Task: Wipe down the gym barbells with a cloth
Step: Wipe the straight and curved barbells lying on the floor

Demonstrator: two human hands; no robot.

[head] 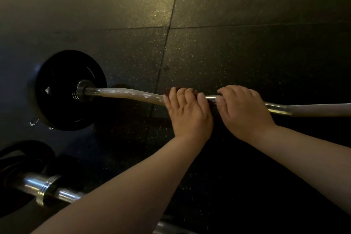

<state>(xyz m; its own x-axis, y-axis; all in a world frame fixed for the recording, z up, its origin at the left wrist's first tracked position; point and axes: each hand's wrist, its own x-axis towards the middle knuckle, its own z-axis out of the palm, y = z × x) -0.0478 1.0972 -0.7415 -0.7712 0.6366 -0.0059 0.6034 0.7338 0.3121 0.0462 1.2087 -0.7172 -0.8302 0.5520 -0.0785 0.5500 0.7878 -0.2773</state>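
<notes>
A curved barbell (pixel 125 94) with worn white tape runs across the dark floor, a black plate (pixel 62 89) on its left end. My left hand (pixel 187 111) lies over the bar's middle with its fingers curled round a dark red cloth (pixel 170 91), of which only a small edge shows past my fingertips. My right hand (pixel 243 109) grips the bare chrome bar just to the right, fingers wrapped over it. The two hands almost touch.
A second chrome barbell (pixel 47 189) with dark plates lies at the lower left, partly behind my left forearm. Black speckled rubber floor tiles (pixel 237 53) stretch beyond the bar. The scene is dimly lit.
</notes>
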